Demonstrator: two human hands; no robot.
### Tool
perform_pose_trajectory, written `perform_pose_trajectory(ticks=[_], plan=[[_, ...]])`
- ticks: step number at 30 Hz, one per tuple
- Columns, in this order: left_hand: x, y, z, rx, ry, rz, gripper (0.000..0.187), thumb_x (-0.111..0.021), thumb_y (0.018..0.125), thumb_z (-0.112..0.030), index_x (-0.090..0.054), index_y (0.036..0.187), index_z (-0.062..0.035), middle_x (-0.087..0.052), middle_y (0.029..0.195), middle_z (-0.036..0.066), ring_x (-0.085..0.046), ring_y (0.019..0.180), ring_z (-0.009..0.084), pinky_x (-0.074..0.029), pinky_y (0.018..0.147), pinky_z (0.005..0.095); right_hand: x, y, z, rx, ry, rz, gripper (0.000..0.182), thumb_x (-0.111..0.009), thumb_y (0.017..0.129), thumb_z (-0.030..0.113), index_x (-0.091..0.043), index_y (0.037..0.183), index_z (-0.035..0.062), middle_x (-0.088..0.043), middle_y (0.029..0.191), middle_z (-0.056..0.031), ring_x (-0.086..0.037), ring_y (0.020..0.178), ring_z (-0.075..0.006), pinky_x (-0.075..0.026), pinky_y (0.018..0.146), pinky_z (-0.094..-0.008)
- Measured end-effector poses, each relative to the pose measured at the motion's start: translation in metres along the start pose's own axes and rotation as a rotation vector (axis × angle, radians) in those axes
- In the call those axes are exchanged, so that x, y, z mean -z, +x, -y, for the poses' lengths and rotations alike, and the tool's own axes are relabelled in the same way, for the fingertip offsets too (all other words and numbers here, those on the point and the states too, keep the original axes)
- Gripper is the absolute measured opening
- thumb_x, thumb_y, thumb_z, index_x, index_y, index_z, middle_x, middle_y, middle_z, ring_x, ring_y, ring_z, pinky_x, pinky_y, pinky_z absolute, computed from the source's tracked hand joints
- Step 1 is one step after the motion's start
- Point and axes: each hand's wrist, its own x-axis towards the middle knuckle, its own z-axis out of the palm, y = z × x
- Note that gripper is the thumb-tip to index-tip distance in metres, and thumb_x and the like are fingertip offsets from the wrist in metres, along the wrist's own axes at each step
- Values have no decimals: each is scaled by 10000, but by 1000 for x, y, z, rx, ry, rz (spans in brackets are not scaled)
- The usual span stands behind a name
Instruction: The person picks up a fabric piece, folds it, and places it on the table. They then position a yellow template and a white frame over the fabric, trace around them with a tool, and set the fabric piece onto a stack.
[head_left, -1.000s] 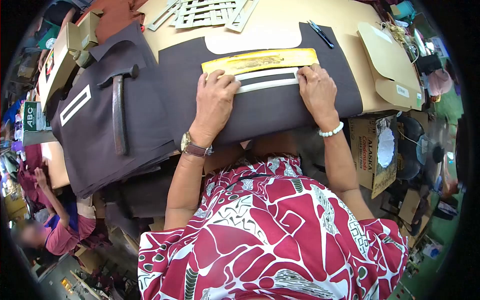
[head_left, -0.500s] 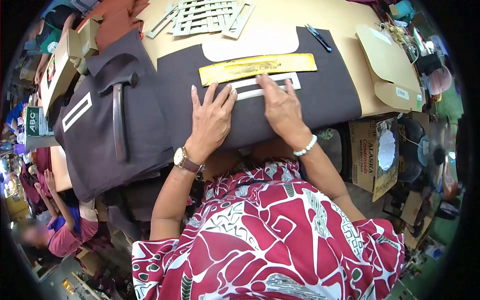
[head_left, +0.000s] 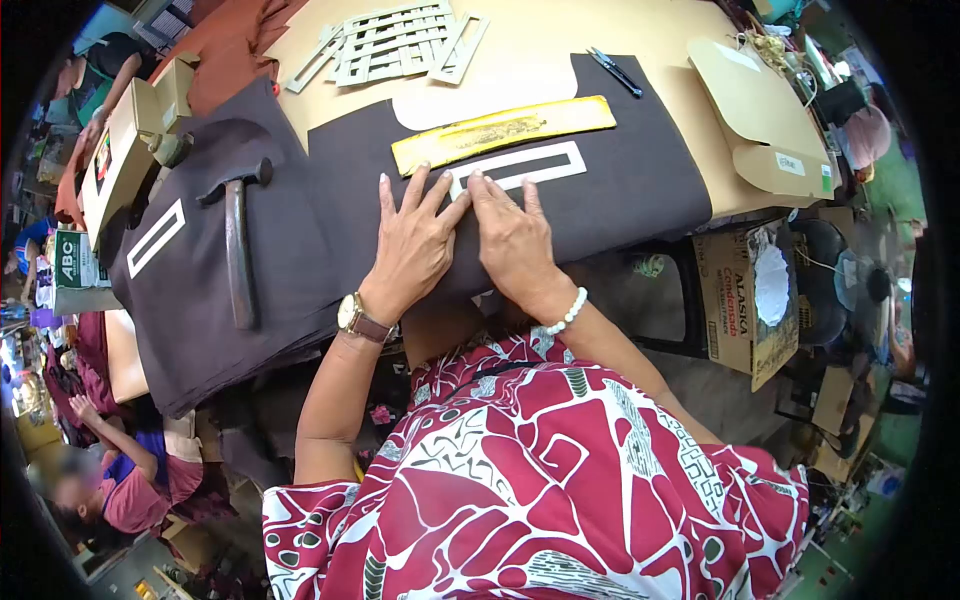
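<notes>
Both hands, left (head_left: 415, 240) and right (head_left: 515, 240), are lying open, fingers spread, pressing the left end of a white slotted rectangular frame (head_left: 545, 165) onto dark fabric (head_left: 640, 150). A yellow strip (head_left: 505, 132) is resting just beyond, toward twelve o'clock. A hammer (head_left: 237, 240) is lying at nine o'clock, thread snips (head_left: 615, 72) at one.

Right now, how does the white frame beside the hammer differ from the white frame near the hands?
The frame beside the hammer slants steeply, while the frame near the hands lies closer to level. The first shows whole; the second is partly covered by the right hand. Both are long, slotted rectangles on dark fabric.
</notes>
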Motion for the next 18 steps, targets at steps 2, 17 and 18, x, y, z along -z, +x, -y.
perform_pose_trajectory(ticks=[2, 17, 18], plan=[[1, -3, -2, 3, 7, -15, 444, -510, 814, -45, -539, 1243, -155, -467, 1315, 108, -289, 1331, 332, -180, 1033, 651, 9, -2, -14, -14, -14, 21, 418, -396, 853, 55, -480, 1256, -22, -552, 1257, -155, -537, 1165, -232, -276, 1037, -564], [-3, -25, -10, 375, -88, -231, 512, -510, 895, -224, -379, 1336, 2, -393, 1369, 169, -260, 1334, 375, -192, 1048, 602, 70, 57, -99, -46, -161, 56, 484, -585, 841, 265, -509, 1246, 11, -564, 1231, -138, -486, 1204, -239, -307, 1019, -521], [-3, -24, -12, 441, -113, -266, 537, -502, 906, -250, -350, 1361, -9, -365, 1396, 173, -241, 1346, 372, -178, 1060, 590, 50, 64, -104, 7, 87, 74, 565, -623, 819, 307, -473, 1287, 29, -530, 1277, -152, -421, 1269, -270, -276, 1052, -513]])
